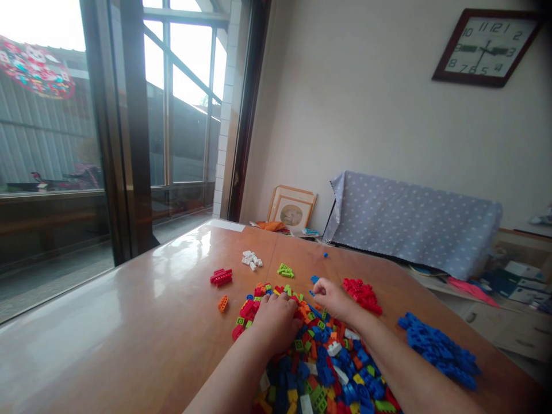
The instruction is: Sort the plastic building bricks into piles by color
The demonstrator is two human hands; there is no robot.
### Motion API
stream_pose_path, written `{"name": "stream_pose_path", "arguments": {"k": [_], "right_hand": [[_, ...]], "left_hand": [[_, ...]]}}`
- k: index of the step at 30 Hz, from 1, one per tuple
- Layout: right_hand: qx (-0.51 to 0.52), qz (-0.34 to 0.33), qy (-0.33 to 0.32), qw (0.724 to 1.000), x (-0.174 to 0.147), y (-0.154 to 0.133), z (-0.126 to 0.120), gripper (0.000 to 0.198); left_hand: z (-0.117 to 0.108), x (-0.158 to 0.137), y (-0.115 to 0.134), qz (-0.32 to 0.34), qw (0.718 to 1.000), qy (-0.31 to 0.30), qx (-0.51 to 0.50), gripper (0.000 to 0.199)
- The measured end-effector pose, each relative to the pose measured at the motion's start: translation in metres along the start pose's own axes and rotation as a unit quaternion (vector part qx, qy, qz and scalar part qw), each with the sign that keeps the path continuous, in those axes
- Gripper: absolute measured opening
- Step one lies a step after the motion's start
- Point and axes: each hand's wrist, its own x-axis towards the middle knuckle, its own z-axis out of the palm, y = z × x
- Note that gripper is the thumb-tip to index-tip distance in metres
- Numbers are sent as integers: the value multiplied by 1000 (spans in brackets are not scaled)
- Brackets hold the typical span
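Red bricks (361, 295), 1 heap, beside our right hand (333, 299), fingers curled; 1 mixed brick pile (325, 374) under our left hand (276, 317); either grip, we cannot tell.

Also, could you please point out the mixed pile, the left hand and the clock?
Mixed pile (322, 363), head view: near its middle.
Left hand (278, 319), head view: back of the hand.
Clock (487, 50), head view: middle of its face.

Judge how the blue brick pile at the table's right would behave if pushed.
The blue brick pile would probably spread rather than move as one: it looks like many separate pieces. Their plastic look suggests they are light and stiff. On the shiny tabletop, they may slide easily.
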Motion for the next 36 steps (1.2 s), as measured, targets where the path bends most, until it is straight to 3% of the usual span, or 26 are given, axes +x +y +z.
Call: {"name": "stream_pose_path", "arguments": {"k": [7,19,28,36], "right_hand": [[4,58,89,994,31,35,-18,6],[-37,64,78,994,47,60,2,13],[-27,70,55,996,41,50,1,13],[-1,52,3,999,24,29,-20,16]], "left_hand": [[-3,-1,2,-9,1000,-9,-3,30],[-1,-2,0,4,1000,-2,3,29],[-3,-2,1,2,1000,-6,5,30],[-2,-2,1,5,1000,-2,7,30]]}}
